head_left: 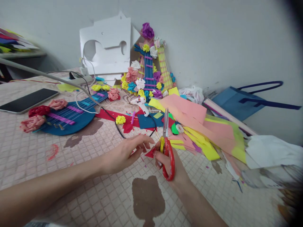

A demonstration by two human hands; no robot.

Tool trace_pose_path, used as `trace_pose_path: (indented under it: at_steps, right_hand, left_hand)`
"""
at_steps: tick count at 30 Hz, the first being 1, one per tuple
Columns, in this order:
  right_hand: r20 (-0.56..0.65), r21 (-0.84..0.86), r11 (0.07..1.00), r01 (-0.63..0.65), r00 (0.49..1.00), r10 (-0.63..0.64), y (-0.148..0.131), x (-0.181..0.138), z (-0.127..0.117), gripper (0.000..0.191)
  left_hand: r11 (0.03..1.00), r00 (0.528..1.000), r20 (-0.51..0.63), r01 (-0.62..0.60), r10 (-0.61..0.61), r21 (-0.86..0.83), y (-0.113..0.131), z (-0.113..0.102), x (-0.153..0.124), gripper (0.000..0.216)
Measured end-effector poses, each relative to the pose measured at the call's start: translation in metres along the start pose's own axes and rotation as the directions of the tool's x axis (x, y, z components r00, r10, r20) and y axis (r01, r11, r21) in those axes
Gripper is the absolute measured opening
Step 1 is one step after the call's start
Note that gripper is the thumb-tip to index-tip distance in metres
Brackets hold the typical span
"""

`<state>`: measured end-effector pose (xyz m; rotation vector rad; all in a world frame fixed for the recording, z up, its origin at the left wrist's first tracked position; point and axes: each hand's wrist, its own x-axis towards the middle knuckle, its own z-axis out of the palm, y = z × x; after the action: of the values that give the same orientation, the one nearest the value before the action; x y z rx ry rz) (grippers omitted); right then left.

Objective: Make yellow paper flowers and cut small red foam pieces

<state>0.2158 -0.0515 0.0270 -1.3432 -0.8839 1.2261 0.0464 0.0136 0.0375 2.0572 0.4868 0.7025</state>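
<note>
My right hand (169, 164) grips red-handled scissors (167, 148), blades shut and pointing up and away from me. My left hand (129, 151) reaches in from the left, and its fingertips pinch a small red paper scrap (150, 153) right beside the scissors' handle. Both hands hover low over the checked pink cloth (99, 189) near the middle of the view.
A loose stack of pink, yellow and green paper sheets (201, 126) lies right of the scissors. A white glue gun (140, 103) and its black cable lie behind my hands. A blue paper guitar with paper roses (68, 115) lies left, a tablet (28, 100) far left, a blue bag (241, 101) at right.
</note>
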Motion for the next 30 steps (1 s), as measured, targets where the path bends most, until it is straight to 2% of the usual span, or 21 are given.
trace_pose_path:
  at_steps: [6, 9, 13, 17, 20, 26, 30]
  right_hand:
    - [0.014, -0.005, 1.000, -0.028, 0.999, 0.028, -0.001, 0.000, 0.001, 0.019]
    - [0.022, -0.025, 0.999, -0.046, 0.999, 0.047, 0.000, 0.001, 0.002, 0.021]
    - [0.002, -0.037, 0.999, -0.036, 0.999, 0.036, 0.001, 0.000, 0.001, 0.021]
    - [-0.002, -0.038, 0.998, -0.051, 0.999, 0.051, 0.001, -0.001, 0.000, 0.022]
    - [0.023, -0.040, 0.998, -0.051, 0.998, 0.052, 0.002, -0.001, -0.001, 0.023]
    - [0.046, -0.091, 0.994, -0.053, 0.997, 0.058, -0.001, -0.002, 0.000, 0.020]
    - [0.032, -0.079, 0.996, -0.052, 0.998, 0.054, -0.002, -0.001, -0.001, 0.022]
  left_hand:
    - [0.962, 0.978, 0.146, -0.177, 0.148, 0.208, 0.002, -0.005, 0.004, 0.039]
    - [0.957, 0.981, 0.114, -0.178, 0.156, 0.229, 0.000, -0.006, 0.006, 0.032]
    - [0.980, 0.994, 0.042, -0.104, 0.099, 0.168, -0.005, -0.008, 0.007, 0.020]
    - [0.996, 0.998, 0.044, 0.034, -0.038, 0.088, -0.008, -0.008, 0.007, 0.013]
    - [0.991, 0.991, 0.053, 0.123, -0.120, -0.048, -0.009, -0.005, 0.007, 0.009]
    - [0.883, 0.962, 0.069, 0.271, -0.266, -0.384, -0.015, 0.003, 0.008, 0.016]
    - [0.842, 0.950, 0.086, 0.307, -0.301, -0.443, -0.019, 0.002, 0.008, 0.017]
